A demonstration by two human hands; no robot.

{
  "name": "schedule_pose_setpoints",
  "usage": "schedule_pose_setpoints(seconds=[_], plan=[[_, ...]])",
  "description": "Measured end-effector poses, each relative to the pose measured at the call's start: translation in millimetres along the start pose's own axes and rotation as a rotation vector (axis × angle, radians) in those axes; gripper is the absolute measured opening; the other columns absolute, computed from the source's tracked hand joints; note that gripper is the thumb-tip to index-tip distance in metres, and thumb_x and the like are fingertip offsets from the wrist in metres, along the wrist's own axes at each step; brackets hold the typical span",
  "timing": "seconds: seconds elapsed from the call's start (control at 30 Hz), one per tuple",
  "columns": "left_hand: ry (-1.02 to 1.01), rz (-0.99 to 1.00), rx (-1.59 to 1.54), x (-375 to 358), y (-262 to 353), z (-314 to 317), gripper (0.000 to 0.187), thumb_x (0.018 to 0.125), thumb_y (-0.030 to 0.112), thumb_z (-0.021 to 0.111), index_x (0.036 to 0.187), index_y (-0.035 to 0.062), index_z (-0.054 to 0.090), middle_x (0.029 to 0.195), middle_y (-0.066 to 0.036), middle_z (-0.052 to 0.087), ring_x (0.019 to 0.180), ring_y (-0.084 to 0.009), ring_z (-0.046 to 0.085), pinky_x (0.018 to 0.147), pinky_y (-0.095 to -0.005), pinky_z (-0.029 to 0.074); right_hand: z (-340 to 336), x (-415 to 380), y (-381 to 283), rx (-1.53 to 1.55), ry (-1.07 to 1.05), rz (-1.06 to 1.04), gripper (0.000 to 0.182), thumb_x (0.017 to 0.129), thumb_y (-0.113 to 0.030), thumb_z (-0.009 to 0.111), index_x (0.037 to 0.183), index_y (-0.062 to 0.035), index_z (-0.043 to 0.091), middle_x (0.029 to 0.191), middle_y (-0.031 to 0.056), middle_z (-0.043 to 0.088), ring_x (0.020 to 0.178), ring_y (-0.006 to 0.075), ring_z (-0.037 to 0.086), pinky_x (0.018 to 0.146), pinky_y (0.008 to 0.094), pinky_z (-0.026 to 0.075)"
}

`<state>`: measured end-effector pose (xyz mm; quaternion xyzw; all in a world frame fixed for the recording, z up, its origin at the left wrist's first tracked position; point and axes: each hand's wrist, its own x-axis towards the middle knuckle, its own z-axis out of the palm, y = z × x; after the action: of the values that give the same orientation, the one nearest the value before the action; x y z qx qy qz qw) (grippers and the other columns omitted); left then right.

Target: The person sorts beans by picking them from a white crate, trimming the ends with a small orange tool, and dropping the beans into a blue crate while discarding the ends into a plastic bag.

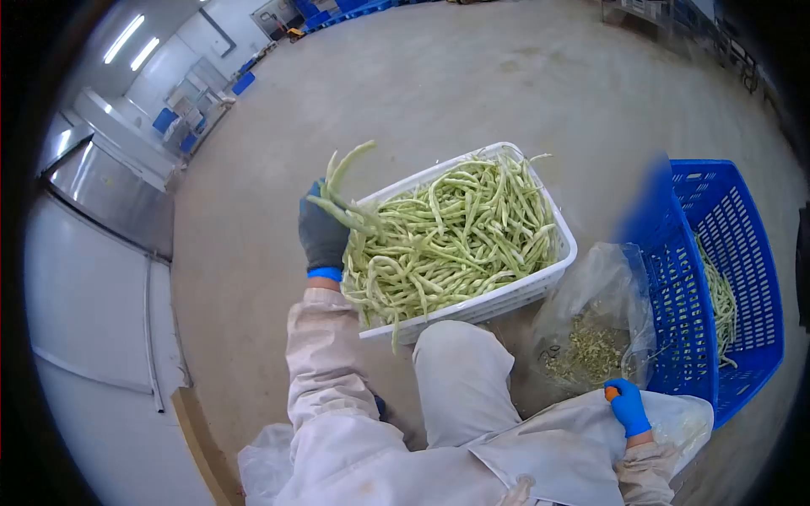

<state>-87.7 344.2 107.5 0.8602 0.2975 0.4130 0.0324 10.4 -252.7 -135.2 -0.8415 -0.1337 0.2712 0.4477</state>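
My left hand (323,232), in a dark grey glove with a blue cuff, is closed around a few long green beans (350,169) at the left end of a white crate (567,257). A heap of green beans (460,228) fills that crate to above its rim. Over my right knee, my right hand (629,409) wears a blue glove and is closed on a small tool with an orange handle (611,393). Any blade on it is too small to make out. Beside this hand, a clear plastic bag (582,295) holds chopped green bits.
A blue perforated crate (704,253) stands at the right with some green beans (719,308) inside. White cabinets (93,295) line the left side, with a wooden board (202,447) below. Blue crates (243,83) and a shelf rack (658,17) are far back.
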Motion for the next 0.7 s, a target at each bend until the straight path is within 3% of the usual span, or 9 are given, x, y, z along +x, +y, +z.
schedule_pose_setpoints(seconds=[0.13, 0.23, 0.37, 0.43, 0.5, 0.57, 0.6, 0.7], plan=[[-0.219, 0.094, -0.118, 29, -12, 20, 0.04, 0.075, 0.014, 0.057, 0.114, 0.0057, 0.052, 0.099, -0.021, 0.059, 0.096, -0.0373, 0.056, 0.079, -0.043, 0.046, 3, 5, -1, -0.007, -0.026, 0.025, 0.013, 0.081, -0.007, 0.058, 0.089, -0.0002, 0.065, 0.08, 0.0072, 0.064, 0.075, 0.0138, 0.058, 0.067, 0.0278, 0.047], [-0.547, 0.178, 0.095, 28, -22, 61, 0.042, 0.075, 0.017, 0.059, 0.115, 0.0072, 0.052, 0.104, -0.021, 0.059, 0.099, -0.0384, 0.055, 0.086, -0.0441, 0.045, 3, 0, -13, 0.033, 0.002, 0.007, 0.013, 0.08, -0.006, 0.058, 0.09, 0.0002, 0.065, 0.082, 0.0092, 0.065, 0.076, 0.0155, 0.059, 0.069, 0.029, 0.048], [-0.56, 0.325, -0.019, 19, 3, 82, 0.043, 0.074, 0.017, 0.061, 0.116, 0.0083, 0.053, 0.106, -0.02, 0.059, 0.098, -0.038, 0.055, 0.086, -0.0447, 0.045, -2, -8, -18, -0.049, 0.025, -0.08, 0.015, 0.08, -0.006, 0.058, 0.091, 0.0002, 0.065, 0.084, 0.0116, 0.066, 0.077, 0.0185, 0.061, 0.07, 0.0305, 0.048], [-0.655, 0.154, -0.025, 38, 13, 90, 0.045, 0.073, 0.016, 0.062, 0.117, 0.009, 0.054, 0.105, -0.019, 0.06, 0.097, -0.0382, 0.056, 0.084, -0.0445, 0.045, -1, -5, -19, -0.037, -0.01, -0.014, 0.016, 0.078, -0.005, 0.059, 0.092, 0.0, 0.065, 0.087, 0.0137, 0.066, 0.08, 0.0212, 0.062, 0.072, 0.0318, 0.048], [-0.726, 0.115, -0.113, 45, 14, 94, 0.045, 0.075, 0.018, 0.064, 0.119, 0.0084, 0.054, 0.101, -0.014, 0.063, 0.09, -0.0344, 0.06, 0.081, -0.0419, 0.047, -1, -3, -16, -0.051, 0.008, -0.037, 0.016, 0.078, -0.006, 0.059, 0.092, -0.0004, 0.065, 0.087, 0.0137, 0.066, 0.08, 0.0212, 0.062, 0.073, 0.0319, 0.048], [-0.965, -0.247, -0.495, 48, 25, 87, 0.046, 0.079, 0.017, 0.066, 0.122, 0.0064, 0.054, 0.091, -0.006, 0.061, 0.076, -0.0145, 0.058, 0.069, -0.0298, 0.05, 4, -5, -13, -0.048, 0.024, -0.051, 0.016, 0.078, -0.006, 0.059, 0.092, -0.0007, 0.065, 0.087, 0.0136, 0.066, 0.081, 0.0213, 0.062, 0.073, 0.032, 0.048], [-0.99, -0.232, -0.584, 42, 13, 100, 0.047, 0.082, 0.022, 0.065, 0.125, 0.0066, 0.052, 0.092, -0.002, 0.06, 0.078, -0.0132, 0.056, 0.07, -0.0302, 0.049, 5, -3, -15, -0.048, 0.029, -0.069, 0.016, 0.078, -0.006, 0.059, 0.092, -0.0008, 0.065, 0.088, 0.0135, 0.066, 0.081, 0.0212, 0.062, 0.073, 0.0321, 0.048], [-0.959, -0.177, -0.654, 21, 33, 112, 0.046, 0.083, 0.023, 0.065, 0.124, 0.0068, 0.053, 0.094, -0.002, 0.06, 0.081, -0.0129, 0.055, 0.071, -0.0293, 0.048, 3, -3, -23, -0.039, 0.022, -0.067, 0.017, 0.077, -0.008, 0.06, 0.092, -0.002, 0.065, 0.089, 0.0148, 0.065, 0.082, 0.0243, 0.062, 0.074, 0.0335, 0.048]])
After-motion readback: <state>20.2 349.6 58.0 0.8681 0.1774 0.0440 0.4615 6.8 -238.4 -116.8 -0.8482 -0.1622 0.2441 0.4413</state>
